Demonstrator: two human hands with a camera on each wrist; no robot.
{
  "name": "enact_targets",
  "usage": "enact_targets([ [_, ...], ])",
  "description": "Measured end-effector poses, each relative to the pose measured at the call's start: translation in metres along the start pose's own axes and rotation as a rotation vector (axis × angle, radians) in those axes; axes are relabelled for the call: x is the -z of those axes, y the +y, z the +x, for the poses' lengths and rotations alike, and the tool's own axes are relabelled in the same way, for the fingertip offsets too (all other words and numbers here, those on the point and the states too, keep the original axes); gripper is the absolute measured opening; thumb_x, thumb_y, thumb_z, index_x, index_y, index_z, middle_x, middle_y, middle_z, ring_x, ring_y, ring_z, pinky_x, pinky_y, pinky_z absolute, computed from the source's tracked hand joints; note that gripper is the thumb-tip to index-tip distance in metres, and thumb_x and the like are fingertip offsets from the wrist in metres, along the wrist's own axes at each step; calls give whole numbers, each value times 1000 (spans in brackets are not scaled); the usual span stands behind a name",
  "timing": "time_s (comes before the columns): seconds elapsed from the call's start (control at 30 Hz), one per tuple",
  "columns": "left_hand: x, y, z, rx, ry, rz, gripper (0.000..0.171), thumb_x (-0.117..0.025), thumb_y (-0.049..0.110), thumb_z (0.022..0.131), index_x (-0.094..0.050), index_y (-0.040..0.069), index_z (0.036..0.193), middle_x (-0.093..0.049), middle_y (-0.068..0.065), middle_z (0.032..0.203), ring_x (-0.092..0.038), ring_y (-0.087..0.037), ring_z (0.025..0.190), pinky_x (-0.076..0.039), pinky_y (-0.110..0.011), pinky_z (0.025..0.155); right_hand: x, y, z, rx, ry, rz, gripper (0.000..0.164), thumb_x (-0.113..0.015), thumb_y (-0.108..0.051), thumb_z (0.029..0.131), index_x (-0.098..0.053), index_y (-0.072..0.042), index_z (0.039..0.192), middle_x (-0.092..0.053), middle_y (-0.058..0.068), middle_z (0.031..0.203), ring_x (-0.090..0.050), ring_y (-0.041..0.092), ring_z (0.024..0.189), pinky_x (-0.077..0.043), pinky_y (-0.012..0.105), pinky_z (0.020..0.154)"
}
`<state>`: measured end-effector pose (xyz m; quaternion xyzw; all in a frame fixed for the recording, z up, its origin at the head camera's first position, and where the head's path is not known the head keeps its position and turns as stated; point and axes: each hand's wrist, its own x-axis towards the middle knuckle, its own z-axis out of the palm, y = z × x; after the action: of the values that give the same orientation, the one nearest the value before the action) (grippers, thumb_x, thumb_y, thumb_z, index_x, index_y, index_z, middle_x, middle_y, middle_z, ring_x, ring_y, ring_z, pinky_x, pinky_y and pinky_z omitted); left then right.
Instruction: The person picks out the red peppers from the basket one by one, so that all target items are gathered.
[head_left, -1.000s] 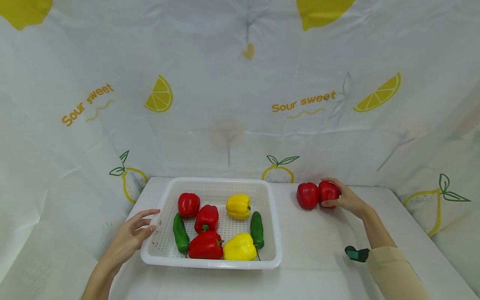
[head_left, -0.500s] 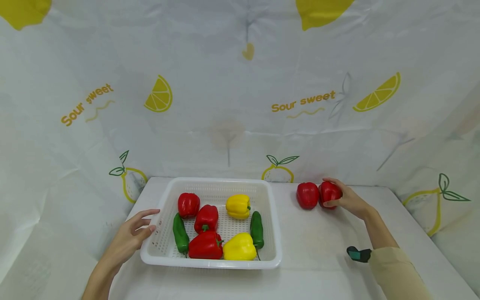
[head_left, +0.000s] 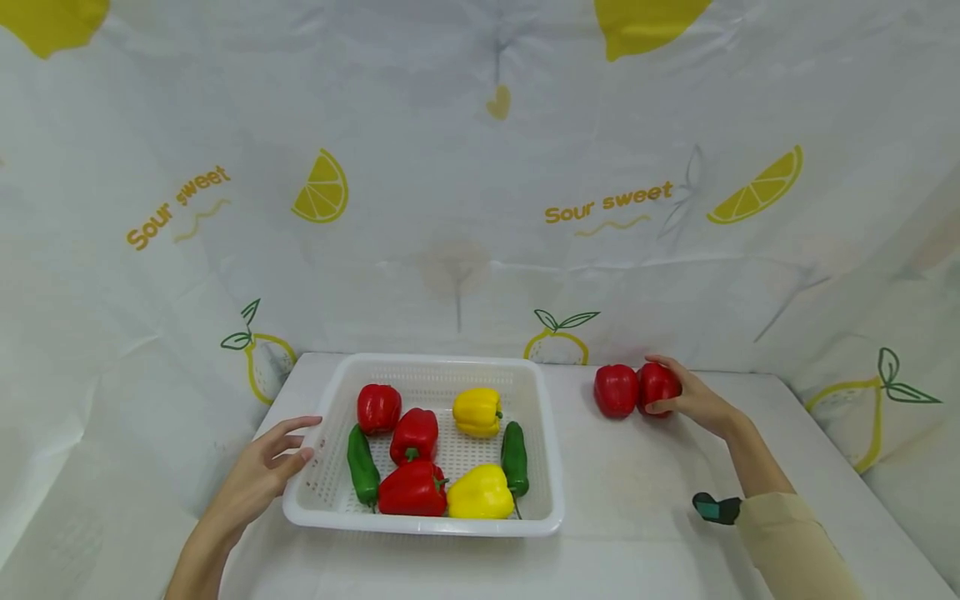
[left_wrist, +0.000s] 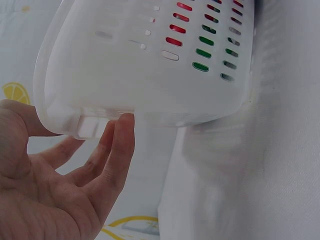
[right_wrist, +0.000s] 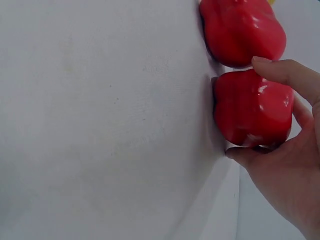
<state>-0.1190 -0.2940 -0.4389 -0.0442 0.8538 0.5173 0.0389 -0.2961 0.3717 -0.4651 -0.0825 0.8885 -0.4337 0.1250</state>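
Note:
My left hand (head_left: 262, 471) is at the left side of a white plastic basket (head_left: 420, 523); its curled fingers and thumb hold the rim. In the left wrist view, the fingers (left_wrist: 122, 145) touch the outer wall under the rim. Inside the basket lie several red and yellow bell peppers and two green chili peppers. On the table's far right, my right hand (head_left: 701, 404) grips a red bell pepper (head_left: 657, 387), with fingers and thumb around opposite sides. Another red bell pepper (head_left: 617, 391) sits beside it on the left. The gripped pepper (right_wrist: 252, 107) appears low at the table surface.
A white table (head_left: 622, 500) lies under everything. A white lemon-printed cloth (head_left: 450, 208) hangs behind it and at both sides. From the right sleeve, a dark and teal strap end (head_left: 716, 508) sticks out over the table.

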Motion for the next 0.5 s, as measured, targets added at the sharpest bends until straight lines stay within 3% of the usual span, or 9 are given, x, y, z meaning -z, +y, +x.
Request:
enact_targets([
  [0.2, 0, 0, 1, -6, -5, -2, 59, -70, 29, 107, -49, 12, 160, -68, -25, 139, -73, -19, 109, -60, -35, 76, 9, -3, -5, -1, -15, 6, 108, -81, -18, 91, -11, -9, 172, -22, 37, 168, -23, 63, 151, -52, 71, 108],
  [0.37, 1, -1, 2, -8, -10, -18, 59, -70, 28, 107, -49, 13, 160, -68, -24, 139, -72, -11, 104, -61, -35, 77, 19, -13, -11, 29, -23, -5, 110, -80, -21, 91, -7, -9, 172, -9, 39, 173, -11, 69, 155, -38, 84, 112],
  [0.5, 0, -2, 2, -2, -6, -9, 60, -71, 28, 106, -49, 13, 160, -68, -24, 140, -72, -14, 107, -60, -35, 77, 24, -23, -15, 76, 4, -18, 110, -81, -20, 91, -9, -9, 172, -7, 38, 175, -7, 69, 158, -28, 88, 112],
])
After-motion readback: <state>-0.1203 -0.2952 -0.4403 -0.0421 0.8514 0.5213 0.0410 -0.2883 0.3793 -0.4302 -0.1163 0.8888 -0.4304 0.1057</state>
